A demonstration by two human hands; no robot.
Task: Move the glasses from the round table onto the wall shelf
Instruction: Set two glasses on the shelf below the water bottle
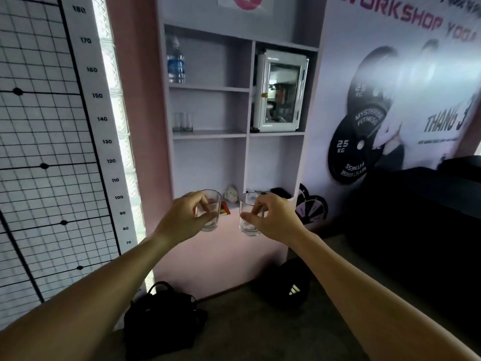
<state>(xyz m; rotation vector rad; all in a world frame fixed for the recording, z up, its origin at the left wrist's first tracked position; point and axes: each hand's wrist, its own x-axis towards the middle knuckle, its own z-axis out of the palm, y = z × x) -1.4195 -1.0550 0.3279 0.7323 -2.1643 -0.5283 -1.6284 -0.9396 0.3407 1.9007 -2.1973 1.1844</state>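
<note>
**A glass in each hand before the wall shelf**

The person stands facing the wall shelf [235,89] with both arms stretched forward. The left hand [182,217] is closed around a clear glass [212,204], thumb and fingers pinching its side, and the glass tilts slightly. The right hand [273,217] grips a second glass [247,220] the same way, held upright just beside the first, the two glasses apart with a small gap between them.

Above and beyond the hands, on a middle board of the shelf's left column, two more clear glasses [183,122] stand side by side. Higher in that column stands a water bottle [176,61] with a blue label. Up and to the right of the right hand, a small white cabinet [281,91] with a glass door fills the upper right compartment.

Below the left forearm a black bag [161,319] sits on the floor; a second dark bag [283,285] with a white logo lies between the forearms against the shelf's base. A height chart [101,118] runs up the wall left of the left hand.
</note>
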